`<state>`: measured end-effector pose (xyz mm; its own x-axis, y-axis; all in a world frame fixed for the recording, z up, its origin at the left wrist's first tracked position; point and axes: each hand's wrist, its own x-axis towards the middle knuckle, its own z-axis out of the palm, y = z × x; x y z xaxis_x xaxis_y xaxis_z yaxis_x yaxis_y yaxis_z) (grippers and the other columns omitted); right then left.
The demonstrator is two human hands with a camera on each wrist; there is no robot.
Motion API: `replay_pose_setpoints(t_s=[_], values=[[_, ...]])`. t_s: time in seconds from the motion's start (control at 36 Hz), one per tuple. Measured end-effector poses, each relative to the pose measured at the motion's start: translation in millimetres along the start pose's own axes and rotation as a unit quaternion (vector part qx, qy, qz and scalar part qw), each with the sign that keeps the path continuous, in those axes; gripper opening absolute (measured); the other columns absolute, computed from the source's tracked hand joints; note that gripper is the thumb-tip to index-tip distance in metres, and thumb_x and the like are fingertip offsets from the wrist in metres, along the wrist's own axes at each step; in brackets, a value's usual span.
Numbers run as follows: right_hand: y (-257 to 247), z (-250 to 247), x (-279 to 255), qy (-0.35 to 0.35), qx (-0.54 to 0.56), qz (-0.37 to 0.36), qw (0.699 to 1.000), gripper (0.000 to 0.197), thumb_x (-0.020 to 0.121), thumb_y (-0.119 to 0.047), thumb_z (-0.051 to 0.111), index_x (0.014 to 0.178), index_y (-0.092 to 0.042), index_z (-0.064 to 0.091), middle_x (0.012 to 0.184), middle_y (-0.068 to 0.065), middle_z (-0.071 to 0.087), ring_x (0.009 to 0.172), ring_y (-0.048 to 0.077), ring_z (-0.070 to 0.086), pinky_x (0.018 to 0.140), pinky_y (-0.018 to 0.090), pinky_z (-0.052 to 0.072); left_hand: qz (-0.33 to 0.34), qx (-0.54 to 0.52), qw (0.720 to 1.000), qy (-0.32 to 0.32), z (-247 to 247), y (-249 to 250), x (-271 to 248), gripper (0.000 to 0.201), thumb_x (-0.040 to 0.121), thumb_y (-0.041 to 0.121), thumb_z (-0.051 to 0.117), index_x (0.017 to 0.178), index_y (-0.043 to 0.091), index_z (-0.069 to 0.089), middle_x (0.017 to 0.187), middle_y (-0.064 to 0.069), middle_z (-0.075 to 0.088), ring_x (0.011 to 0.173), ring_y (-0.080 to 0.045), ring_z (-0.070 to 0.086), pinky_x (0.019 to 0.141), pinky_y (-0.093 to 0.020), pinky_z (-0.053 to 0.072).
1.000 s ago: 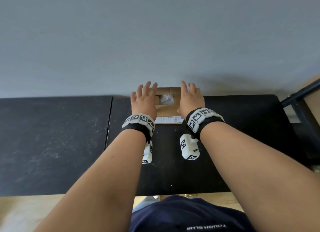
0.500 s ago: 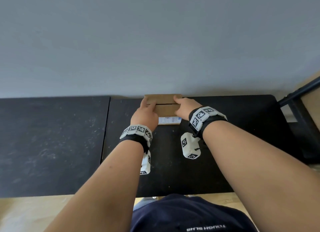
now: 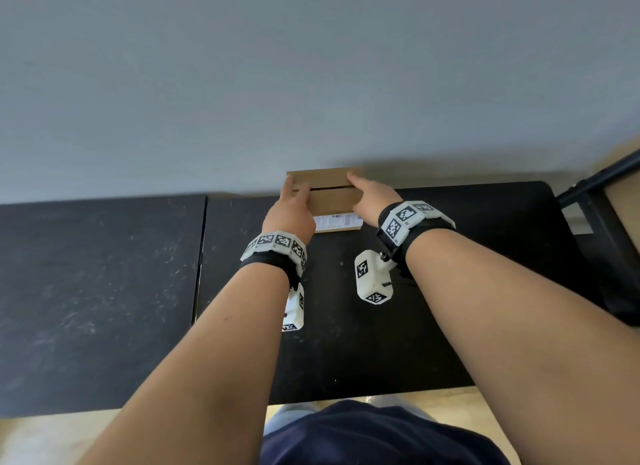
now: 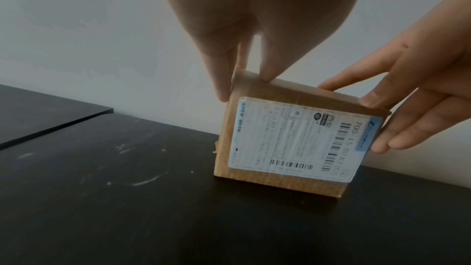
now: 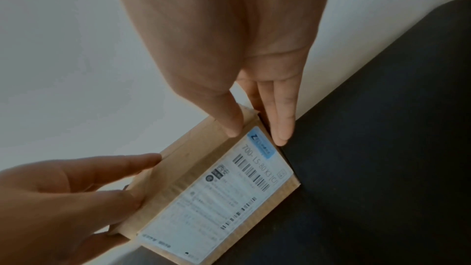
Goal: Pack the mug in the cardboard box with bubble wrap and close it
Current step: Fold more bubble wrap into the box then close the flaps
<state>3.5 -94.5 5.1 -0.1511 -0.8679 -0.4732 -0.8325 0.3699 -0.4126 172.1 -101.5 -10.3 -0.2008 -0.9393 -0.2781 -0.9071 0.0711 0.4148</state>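
The cardboard box (image 3: 327,197) stands at the back of the black table (image 3: 346,326), against the wall. Its top flaps lie flat and meet at a dark seam. A white shipping label (image 4: 293,138) covers the side facing me. My left hand (image 3: 292,210) rests at the box's left end, thumb on the top edge and straight fingers (image 4: 220,80) down the side. At the right end, my right hand (image 3: 370,196) does the same, fingers (image 5: 282,120) straight along the side wall. The mug and the bubble wrap are hidden inside.
A grey wall (image 3: 311,83) rises directly behind the box. A second black tabletop (image 3: 97,291) adjoins on the left with a narrow gap. A black frame (image 3: 602,229) stands at the far right. The table's front edge is close to my body.
One second ago the top was open with bubble wrap showing and both hands raised at the flaps. The flaps have since folded flat, and my hands have slid outward to the box's ends.
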Motion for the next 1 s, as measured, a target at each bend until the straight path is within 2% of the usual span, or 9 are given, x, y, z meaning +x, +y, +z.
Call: replay_pose_setpoints(t_s=[0.11, 0.28, 0.36, 0.47, 0.61, 0.69, 0.81, 0.86, 1.0], values=[[3, -10, 17, 0.012, -0.023, -0.003, 1.000, 0.074, 0.093, -0.003, 0.049, 0.153, -0.035, 0.021, 0.154, 0.009, 0.035, 0.128, 0.028, 0.050, 0.095, 0.031, 0.044, 0.009, 0.006, 1.000, -0.016, -4, 5, 19, 0.068, 0.089, -0.004, 0.039, 0.149, 0.025, 0.029, 0.162, 0.002, 0.001, 0.108, -0.030, 0.059, 0.086, -0.036, 0.050], [2, -20, 37, 0.016, -0.021, -0.003, 1.000, 0.072, 0.094, 0.001, 0.049, 0.152, -0.034, 0.026, 0.155, 0.011, 0.033, 0.133, 0.029, 0.045, 0.104, 0.033, 0.041, 0.028, -0.030, 0.999, -0.005, -5, 7, 42, 0.062, 0.089, -0.007, 0.039, 0.143, 0.023, 0.039, 0.161, 0.002, 0.007, 0.111, -0.031, 0.059, 0.083, -0.036, 0.051], [3, -24, 40, 0.025, -0.006, -0.006, 1.000, 0.070, 0.091, 0.001, 0.053, 0.149, -0.033, 0.034, 0.152, 0.006, 0.040, 0.128, 0.026, 0.051, 0.098, 0.028, 0.042, 0.041, -0.039, 0.998, 0.004, -3, 7, 48, 0.058, 0.089, -0.007, 0.039, 0.140, 0.022, 0.042, 0.160, 0.002, 0.010, 0.115, -0.031, 0.056, 0.084, -0.036, 0.050], [4, -28, 40, 0.034, -0.005, -0.004, 0.999, 0.068, 0.090, -0.005, 0.058, 0.147, -0.036, 0.039, 0.147, 0.002, 0.047, 0.116, 0.024, 0.059, 0.086, 0.024, 0.043, 0.041, -0.031, 0.999, 0.013, -3, 8, 50, 0.060, 0.088, -0.007, 0.039, 0.140, 0.023, 0.042, 0.159, 0.004, 0.013, 0.111, -0.032, 0.057, 0.075, -0.033, 0.046], [-2, -26, 36, 0.028, -0.023, -0.003, 0.999, 0.070, 0.090, -0.002, 0.050, 0.150, -0.033, 0.033, 0.149, 0.005, 0.045, 0.127, 0.025, 0.051, 0.099, 0.031, 0.044, 0.025, 0.009, 1.000, 0.013, -5, 13, 48, 0.064, 0.086, -0.006, 0.039, 0.142, 0.026, 0.039, 0.159, 0.006, 0.013, 0.117, -0.030, 0.052, 0.079, -0.038, 0.046], [-3, -23, 32, 0.035, -0.034, -0.011, 0.999, 0.072, 0.087, -0.003, 0.047, 0.149, -0.036, 0.032, 0.145, 0.009, 0.047, 0.118, 0.029, 0.057, 0.092, 0.032, 0.049, 0.025, 0.030, 0.999, 0.019, -5, 16, 45, 0.066, 0.084, -0.005, 0.040, 0.142, 0.026, 0.038, 0.157, 0.006, 0.017, 0.123, -0.028, 0.045, 0.084, -0.039, 0.047], [-2, -22, 25, 0.030, -0.048, -0.022, 0.998, 0.071, 0.087, -0.005, 0.043, 0.148, -0.038, 0.031, 0.136, 0.016, 0.046, 0.097, 0.034, 0.062, 0.074, 0.032, 0.047, 0.033, 0.066, 0.997, 0.024, -9, 21, 39, 0.066, 0.085, -0.006, 0.041, 0.144, 0.023, 0.035, 0.154, 0.003, 0.023, 0.126, -0.026, 0.040, 0.084, -0.038, 0.048], [-1, -24, 22, 0.031, -0.058, -0.027, 0.997, 0.070, 0.089, -0.006, 0.043, 0.149, -0.037, 0.027, 0.138, 0.018, 0.040, 0.100, 0.036, 0.060, 0.073, 0.032, 0.045, 0.039, 0.078, 0.996, 0.031, -11, 23, 36, 0.068, 0.083, -0.008, 0.041, 0.143, 0.021, 0.035, 0.150, 0.001, 0.027, 0.124, -0.026, 0.040, 0.083, -0.037, 0.049], [0, -29, 11, 0.036, -0.070, -0.037, 0.996, 0.070, 0.092, -0.008, 0.045, 0.153, -0.032, 0.019, 0.142, 0.018, 0.033, 0.102, 0.037, 0.058, 0.074, 0.033, 0.045, 0.046, 0.098, 0.993, 0.056, -13, 26, 28, 0.063, 0.083, -0.007, 0.047, 0.140, 0.017, 0.036, 0.148, -0.001, 0.030, 0.128, -0.025, 0.037, 0.093, -0.044, 0.049]])
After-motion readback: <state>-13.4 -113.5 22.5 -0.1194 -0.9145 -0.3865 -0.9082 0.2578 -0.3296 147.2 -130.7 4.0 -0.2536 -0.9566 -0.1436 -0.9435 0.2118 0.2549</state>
